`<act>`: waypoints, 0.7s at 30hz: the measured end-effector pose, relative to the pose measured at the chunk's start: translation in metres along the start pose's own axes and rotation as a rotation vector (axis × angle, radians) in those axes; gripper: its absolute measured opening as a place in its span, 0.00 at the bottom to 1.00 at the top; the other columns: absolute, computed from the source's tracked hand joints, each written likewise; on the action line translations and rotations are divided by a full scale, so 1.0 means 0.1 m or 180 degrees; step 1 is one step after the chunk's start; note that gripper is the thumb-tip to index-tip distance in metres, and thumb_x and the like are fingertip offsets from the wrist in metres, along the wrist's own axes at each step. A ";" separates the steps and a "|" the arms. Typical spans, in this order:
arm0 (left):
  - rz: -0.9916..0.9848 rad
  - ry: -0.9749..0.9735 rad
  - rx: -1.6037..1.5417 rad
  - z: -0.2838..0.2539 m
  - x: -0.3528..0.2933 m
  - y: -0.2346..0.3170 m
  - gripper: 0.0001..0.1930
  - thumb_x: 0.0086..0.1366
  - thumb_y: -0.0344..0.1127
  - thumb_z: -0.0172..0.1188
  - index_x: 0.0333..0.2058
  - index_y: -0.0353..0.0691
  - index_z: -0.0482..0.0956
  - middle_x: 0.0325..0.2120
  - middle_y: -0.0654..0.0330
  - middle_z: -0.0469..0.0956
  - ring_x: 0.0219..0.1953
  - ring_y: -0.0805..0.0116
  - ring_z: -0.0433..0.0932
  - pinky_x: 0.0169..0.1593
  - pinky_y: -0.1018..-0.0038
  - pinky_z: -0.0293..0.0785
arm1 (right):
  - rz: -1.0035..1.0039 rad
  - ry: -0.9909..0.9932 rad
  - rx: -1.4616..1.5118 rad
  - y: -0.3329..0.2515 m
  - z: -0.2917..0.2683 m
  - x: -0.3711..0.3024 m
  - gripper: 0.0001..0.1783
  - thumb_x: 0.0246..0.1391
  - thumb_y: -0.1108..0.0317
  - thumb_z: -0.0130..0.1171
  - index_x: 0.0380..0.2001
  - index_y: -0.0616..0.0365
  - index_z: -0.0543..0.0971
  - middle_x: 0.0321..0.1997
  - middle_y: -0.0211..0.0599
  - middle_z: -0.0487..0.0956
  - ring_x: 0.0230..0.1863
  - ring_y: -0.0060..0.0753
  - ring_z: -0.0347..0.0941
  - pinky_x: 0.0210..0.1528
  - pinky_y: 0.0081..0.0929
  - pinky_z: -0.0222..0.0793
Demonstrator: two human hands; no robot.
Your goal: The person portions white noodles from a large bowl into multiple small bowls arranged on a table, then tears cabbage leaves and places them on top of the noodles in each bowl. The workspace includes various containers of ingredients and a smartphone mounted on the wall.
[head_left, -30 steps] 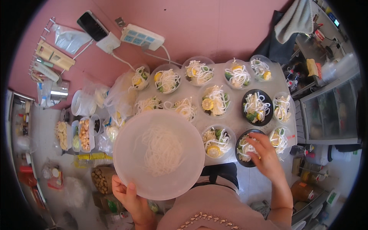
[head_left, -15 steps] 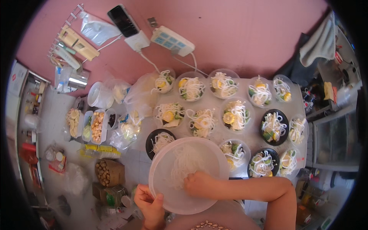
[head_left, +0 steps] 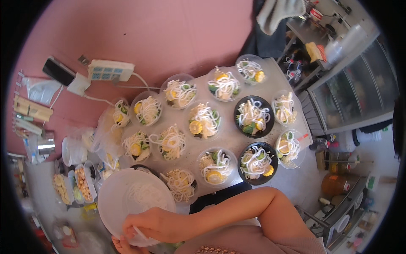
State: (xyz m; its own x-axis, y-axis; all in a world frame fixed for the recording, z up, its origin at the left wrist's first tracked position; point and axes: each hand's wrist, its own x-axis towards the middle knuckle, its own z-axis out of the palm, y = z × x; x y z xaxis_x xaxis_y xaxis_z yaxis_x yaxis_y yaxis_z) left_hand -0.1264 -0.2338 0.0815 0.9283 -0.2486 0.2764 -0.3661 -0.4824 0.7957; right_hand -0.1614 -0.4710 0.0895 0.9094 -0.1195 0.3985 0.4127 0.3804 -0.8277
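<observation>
A large whitish plastic basin is tilted at the table's near left corner, with white noodles heaped inside. Only part of my left hand shows, its fingers closed at the basin's near rim. My right hand is over the near side of the basin, fingers curled, with a white noodle strand showing by the fingers. Just beyond stands a clear bowl of noodles. Several clear bowls and black bowls hold vegetables, corn, enoki mushrooms and noodles.
Food containers and plastic bags stand at the left. A power strip and a phone are on the pink wall. On the right is a glass-fronted fridge; a grey towel hangs at the back.
The view has turned to the right. My right hand has drawn back from the noodle heap toward the basin's near rim, with a strand now showing at its fingers.
</observation>
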 end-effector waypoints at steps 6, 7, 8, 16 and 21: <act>-0.0270 -0.0226 0.0154 -0.10 0.24 -0.21 0.28 0.58 0.46 0.68 0.51 0.34 0.72 0.60 0.40 0.59 0.48 0.43 0.73 0.49 0.51 0.72 | 0.0102 0.0746 0.0863 -0.96 -0.61 -0.13 0.09 0.68 0.66 0.42 0.44 0.55 0.71 0.22 0.28 0.72 0.21 0.18 0.69 0.24 0.19 0.65; -0.0031 0.0112 0.0092 0.03 0.17 -0.04 0.27 0.59 0.41 0.66 0.53 0.33 0.70 0.58 0.44 0.63 0.50 0.48 0.72 0.51 0.55 0.71 | -0.0223 0.0948 0.0526 -1.14 -0.80 -0.19 0.12 0.69 0.61 0.41 0.45 0.57 0.70 0.22 0.28 0.71 0.18 0.18 0.66 0.22 0.19 0.64; 0.0200 0.0480 0.0062 0.28 0.08 0.20 0.27 0.59 0.36 0.65 0.54 0.32 0.68 0.55 0.47 0.67 0.53 0.54 0.72 0.54 0.59 0.70 | -0.0506 0.1163 0.0190 -1.31 -0.98 -0.24 0.17 0.70 0.57 0.40 0.45 0.59 0.70 0.21 0.28 0.70 0.16 0.18 0.64 0.20 0.18 0.63; 0.0005 0.1235 -0.0443 0.36 0.07 0.46 0.22 0.66 0.38 0.57 0.55 0.35 0.70 0.53 0.57 0.71 0.54 0.69 0.70 0.55 0.71 0.69 | -0.1329 0.1722 0.0351 -2.18 -2.02 -0.79 0.14 0.72 0.64 0.37 0.51 0.62 0.66 0.19 0.27 0.59 0.14 0.15 0.53 0.13 0.13 0.48; -0.1754 0.1827 -0.1958 -0.49 0.13 0.08 0.22 0.62 0.46 0.61 0.49 0.36 0.74 0.45 0.60 0.75 0.47 0.70 0.74 0.49 0.73 0.72 | -0.0890 0.3120 -0.0386 -1.97 -2.39 -1.02 0.20 0.71 0.62 0.42 0.59 0.62 0.66 0.19 0.20 0.56 0.16 0.10 0.48 0.16 0.11 0.48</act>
State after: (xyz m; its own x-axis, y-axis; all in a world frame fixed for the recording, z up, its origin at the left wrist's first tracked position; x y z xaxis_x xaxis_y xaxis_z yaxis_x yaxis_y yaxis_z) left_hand -0.1138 -0.1999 0.1175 0.9082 0.3993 -0.1252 0.0701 0.1497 0.9862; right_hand -0.3230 -0.7528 0.1170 0.4006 -0.9069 0.1302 0.5694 0.1351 -0.8109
